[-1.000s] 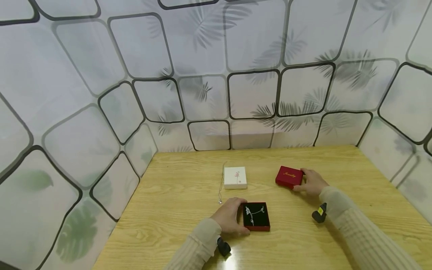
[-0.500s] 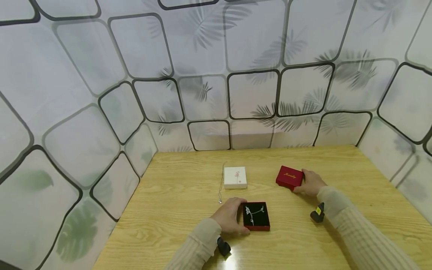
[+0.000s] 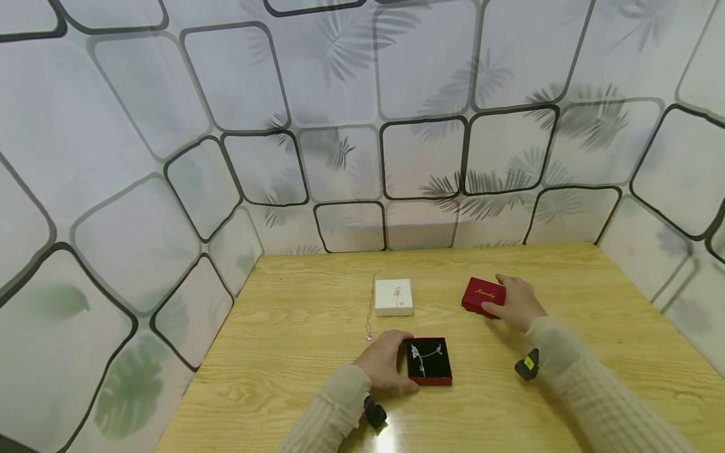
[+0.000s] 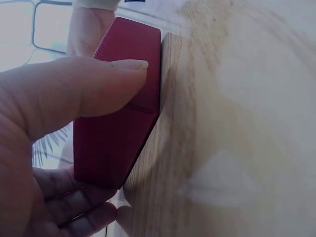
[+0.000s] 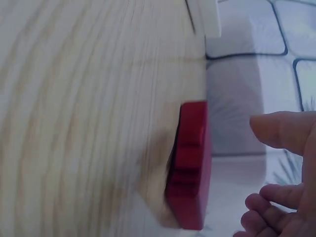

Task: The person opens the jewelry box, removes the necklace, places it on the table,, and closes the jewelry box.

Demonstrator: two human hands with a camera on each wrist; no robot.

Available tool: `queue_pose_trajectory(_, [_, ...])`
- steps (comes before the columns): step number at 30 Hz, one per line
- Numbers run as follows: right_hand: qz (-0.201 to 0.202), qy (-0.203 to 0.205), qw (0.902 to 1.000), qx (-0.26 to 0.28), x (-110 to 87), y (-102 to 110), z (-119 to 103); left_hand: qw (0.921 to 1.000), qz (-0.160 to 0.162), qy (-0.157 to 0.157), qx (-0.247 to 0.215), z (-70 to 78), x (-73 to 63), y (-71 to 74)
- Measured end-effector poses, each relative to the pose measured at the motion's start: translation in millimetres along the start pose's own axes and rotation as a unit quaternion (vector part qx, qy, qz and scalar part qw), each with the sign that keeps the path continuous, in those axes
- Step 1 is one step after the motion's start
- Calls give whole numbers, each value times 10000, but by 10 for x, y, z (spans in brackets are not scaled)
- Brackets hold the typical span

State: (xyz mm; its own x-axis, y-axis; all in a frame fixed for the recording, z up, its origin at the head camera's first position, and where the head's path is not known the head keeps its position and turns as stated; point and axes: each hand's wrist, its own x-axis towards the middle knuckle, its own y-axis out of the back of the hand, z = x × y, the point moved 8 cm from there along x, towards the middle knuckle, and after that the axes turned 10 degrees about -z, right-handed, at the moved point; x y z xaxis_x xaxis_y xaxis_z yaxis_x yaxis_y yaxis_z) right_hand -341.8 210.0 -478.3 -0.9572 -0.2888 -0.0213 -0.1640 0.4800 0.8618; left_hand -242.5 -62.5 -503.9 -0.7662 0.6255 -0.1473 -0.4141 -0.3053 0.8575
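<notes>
My left hand (image 3: 386, 363) grips the open base of a red jewelry box (image 3: 430, 382), thumb at its near side and fingers at its far side. A silver bracelet or necklace (image 3: 420, 360) lies on the black lining inside. In the left wrist view the thumb (image 4: 113, 84) presses the red box wall (image 4: 136, 39), with the lining hidden. My right hand (image 3: 518, 304) is at the right of the red lid (image 3: 481, 294), marked with gold lettering. The right wrist view shows thumb and fingers apart, with a gap between them and the lid (image 5: 195, 163).
A white box (image 3: 394, 297) with a pink flower print stands at the back middle of the wooden table (image 3: 272, 352). Along its left side lies a thin chain necklace (image 3: 370, 313) with a small pendant. Patterned walls (image 3: 351, 163) enclose the table's back and sides.
My right hand has let go of the red lid and risen slightly over its right edge. The lid stays at about the same place. My left hand and the box base have not moved.
</notes>
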Motion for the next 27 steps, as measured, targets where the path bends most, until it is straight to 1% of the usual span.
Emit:
queue_pose_trajectory(4, [200, 429, 9988, 142, -64, -9, -274, 10000, -14, 10, -40, 3, -7, 2])
queue_pose_trajectory(7, [283, 852, 9955, 308, -149, -45, -547, 10000, -5, 24, -84, -3, -6, 2])
queue_pose_trajectory(10, [322, 1352, 9898, 305, -249, -146, -827, 9999, 37, 40, -110, -9, 3, 3])
queue_pose_trajectory(11, [300, 1535, 9872, 312, -284, -188, -919, 9999, 49, 52, -113, -11, 7, 2])
queue_pose_trajectory(14, [143, 1903, 9814, 205, -344, -349, -1107, 9999, 112, 39, -107, -13, 22, 8])
queue_pose_trajectory(16, [8, 2018, 9793, 159, -361, -434, -1193, 9998, 156, 12, -104, -12, 31, 14])
queue_pose_trajectory(19, [-130, 2085, 9779, 64, -372, -519, -1274, 9998, 192, -21, -111, -9, 37, 21])
queue_pose_trajectory(27, [-463, 2271, 9728, -52, -424, -638, -1439, 9997, 227, -65, -44, 1, 12, 23])
